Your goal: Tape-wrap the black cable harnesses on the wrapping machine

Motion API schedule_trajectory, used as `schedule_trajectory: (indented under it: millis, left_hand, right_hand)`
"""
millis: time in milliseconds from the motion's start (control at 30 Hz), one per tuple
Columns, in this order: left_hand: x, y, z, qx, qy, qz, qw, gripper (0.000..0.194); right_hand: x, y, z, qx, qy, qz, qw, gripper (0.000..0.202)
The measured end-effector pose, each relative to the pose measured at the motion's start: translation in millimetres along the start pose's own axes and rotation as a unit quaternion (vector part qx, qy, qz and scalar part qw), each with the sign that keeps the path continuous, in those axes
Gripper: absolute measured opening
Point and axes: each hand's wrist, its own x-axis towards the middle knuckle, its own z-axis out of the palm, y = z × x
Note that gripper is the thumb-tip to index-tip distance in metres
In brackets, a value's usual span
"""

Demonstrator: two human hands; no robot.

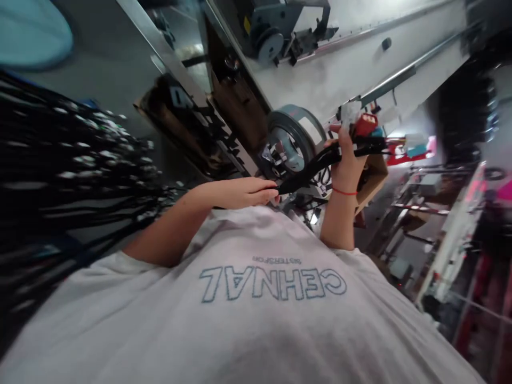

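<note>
A black wire harness (302, 177) runs between my two hands in front of my chest. My left hand (256, 193) is closed around its lower end, fingers pressed together. Up and to the right, my right hand (344, 156) grips the same harness near its branching end, with a red band on the wrist. Beside the right fingers sit a red connector (366, 124) and a whitish clear connector (350, 113). More black branches reach right, past the hand, towards a pale teal connector (416, 151). Part of the harness is hidden behind my right hand.
A grey reel (296, 136) stands just behind the harness. Beyond it is a pale bench (320, 85) carrying a dark machine (280, 37). Many black cables (72, 165) hang at left. A cardboard box (373, 181) is by my right wrist, and a blue stool seat (34, 32) at upper left.
</note>
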Motion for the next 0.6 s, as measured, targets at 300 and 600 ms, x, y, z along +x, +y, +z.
schedule_trajectory:
  millis: [300, 600]
  left_hand:
    - [-44, -1, -27.1, -0.221, -0.160, -0.144, 0.951, 0.062]
    - [-69, 21, -43.6, -0.014, -0.286, -0.329, 0.900, 0.046]
  right_hand:
    - [-8, -12, 39, 0.376, -0.119, 0.148, 0.907, 0.035]
    - [-84, 82, 59, 0.425, -0.348, 0.458, 0.699, 0.024]
